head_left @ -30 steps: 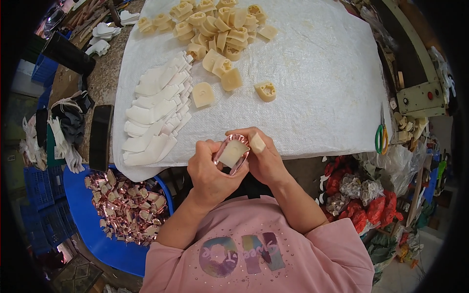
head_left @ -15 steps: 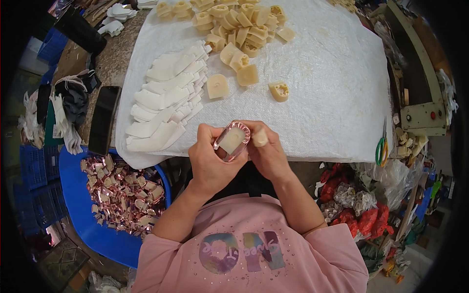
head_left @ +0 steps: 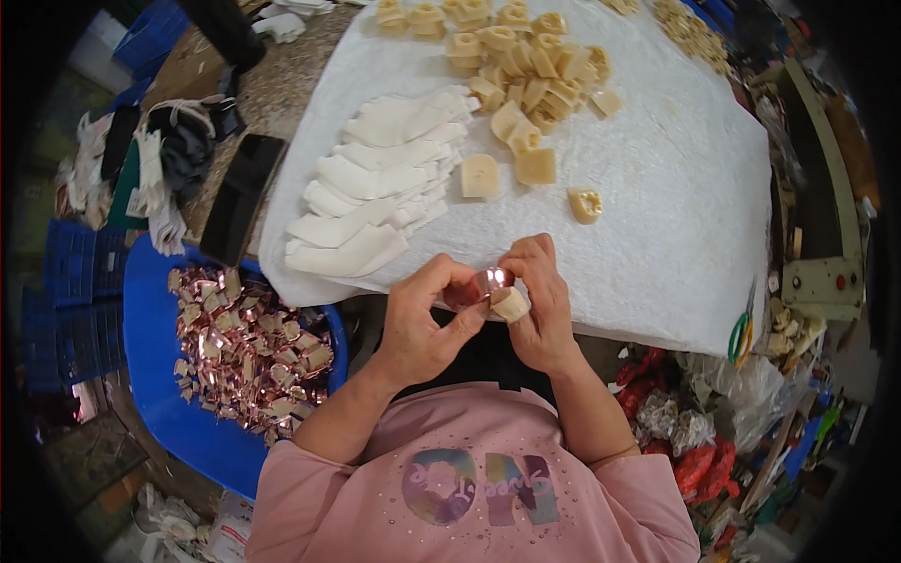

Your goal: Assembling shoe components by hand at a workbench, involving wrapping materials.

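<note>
Between my hands, just off the table's near edge, is a small shiny rose-pink foil-covered piece [head_left: 494, 279]. My left hand [head_left: 422, 314] is closed, its fingers and thumb pinching the piece from the left. My right hand [head_left: 544, 310] is closed round its right side, fingertips partly hidden behind it. A cream-coloured wrap or cap [head_left: 510, 304] sits at my right thumb; its exact kind is unclear. Beyond my hands, a stack of white curved strips [head_left: 375, 188] lies at the left of the white sheet, with a few pale yellow moulded blocks [head_left: 536, 167] to its right.
A heap of similar yellow blocks [head_left: 535, 61] lies farther back on the white sheet [head_left: 657, 188]. At lower left stands a blue tub [head_left: 178, 413] full of pink foil-covered pieces [head_left: 249, 347]. A black phone [head_left: 242, 199] and scissors [head_left: 741, 336] lie near the table's sides.
The foil-covered piece has turned, so its cream inner face no longer shows and its shiny outside does. My right fingers have moved over its far side. The whole view has shifted.
</note>
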The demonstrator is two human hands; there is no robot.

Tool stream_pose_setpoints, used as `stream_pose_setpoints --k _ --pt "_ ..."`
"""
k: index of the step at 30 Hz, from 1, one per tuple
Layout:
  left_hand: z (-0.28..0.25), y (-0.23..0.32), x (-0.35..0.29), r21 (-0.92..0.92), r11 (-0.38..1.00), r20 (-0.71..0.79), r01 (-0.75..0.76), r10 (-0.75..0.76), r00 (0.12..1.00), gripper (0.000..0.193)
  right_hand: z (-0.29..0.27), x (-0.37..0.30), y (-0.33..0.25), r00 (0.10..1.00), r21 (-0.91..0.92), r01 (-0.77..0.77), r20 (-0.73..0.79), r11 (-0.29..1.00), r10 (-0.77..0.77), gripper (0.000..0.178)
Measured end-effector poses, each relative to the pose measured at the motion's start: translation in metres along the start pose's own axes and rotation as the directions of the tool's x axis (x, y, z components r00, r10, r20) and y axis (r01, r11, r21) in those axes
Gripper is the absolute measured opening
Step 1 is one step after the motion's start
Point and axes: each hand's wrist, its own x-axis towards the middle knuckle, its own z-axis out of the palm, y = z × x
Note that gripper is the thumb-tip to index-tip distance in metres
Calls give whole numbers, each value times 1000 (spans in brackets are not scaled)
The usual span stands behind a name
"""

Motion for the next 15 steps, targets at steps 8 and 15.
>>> stream_pose_setpoints --k 8,15 --pt "-46 3 -31 127 989 -259 68 -33 965 16 20 34 -7 989 87 8 150 996 -21 20" --pt "-153 -22 -105 714 539 -670 446 342 659 18 56 62 -4 972 -302 201 178 932 -151 26"
